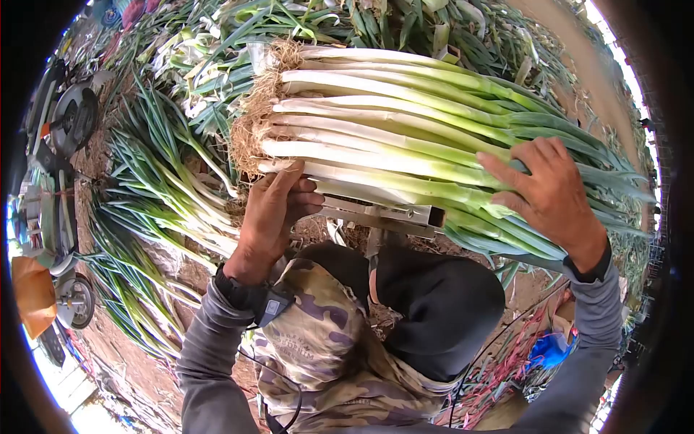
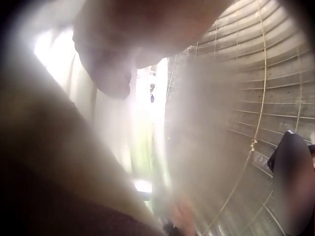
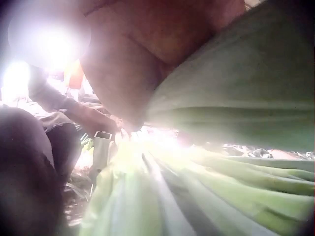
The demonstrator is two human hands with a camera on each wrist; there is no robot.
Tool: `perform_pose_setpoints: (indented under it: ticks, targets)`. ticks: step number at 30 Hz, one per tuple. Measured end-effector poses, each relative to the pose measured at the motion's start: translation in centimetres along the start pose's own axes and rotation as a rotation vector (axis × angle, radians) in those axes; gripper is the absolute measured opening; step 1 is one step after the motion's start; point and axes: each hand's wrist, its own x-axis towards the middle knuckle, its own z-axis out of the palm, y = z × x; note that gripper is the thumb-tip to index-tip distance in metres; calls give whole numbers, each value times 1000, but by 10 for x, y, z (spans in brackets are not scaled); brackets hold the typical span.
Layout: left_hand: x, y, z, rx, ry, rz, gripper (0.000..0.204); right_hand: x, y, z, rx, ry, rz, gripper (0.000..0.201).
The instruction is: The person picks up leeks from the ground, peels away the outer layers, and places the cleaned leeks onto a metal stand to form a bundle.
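A thick row of long green onions (image 1: 376, 119) lies across a metal frame (image 1: 390, 213), roots to the left and leaves to the right. At the root end, my left hand (image 1: 271, 217) holds the nearest green onion (image 1: 347, 173), its thumb over the white stalk and its other fingers bent below. My right hand (image 1: 546, 184) grips green onion leaves (image 1: 517, 166) at the other end, index finger stretched out leftward along the row. A broad leaf (image 3: 236, 93) runs close under that hand in the right wrist view. In the left wrist view the fingers are blurred.
More green onions (image 1: 166, 210) lie on the ground at the left. Cut leaves (image 1: 210, 54) are heaped beyond the frame. Wheeled equipment (image 1: 65, 181) stands at the far left beside an orange object (image 1: 32, 296). A blue bag (image 1: 549, 351) lies at the lower right.
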Motion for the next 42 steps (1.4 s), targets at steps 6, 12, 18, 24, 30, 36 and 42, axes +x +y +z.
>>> perform_pose_setpoints:
  ticks: [6,12,18,24,30,36,42]
  targets:
    - [-13,1,-1,-11,-37,6,33,2,-14,31,38,59,60,51]
    - [-17,-5,-5,196,-53,296,30,1,-24,38,21,94,131,47]
    - [-5,-1,5,966,14,1104,46,-7,-28,36,-24,54,146,53]
    - [10,6,2,1152,-80,1191,48,-28,-39,40,45,16,141,64]
    - [19,12,5,1199,-134,1182,46,-30,-24,57,170,11,107,65]
    - [14,9,5,1204,-120,1160,45,-31,-32,52,181,27,179,61]
    - [19,3,-8,1221,-136,1228,51,-44,-48,55,117,148,238,61]
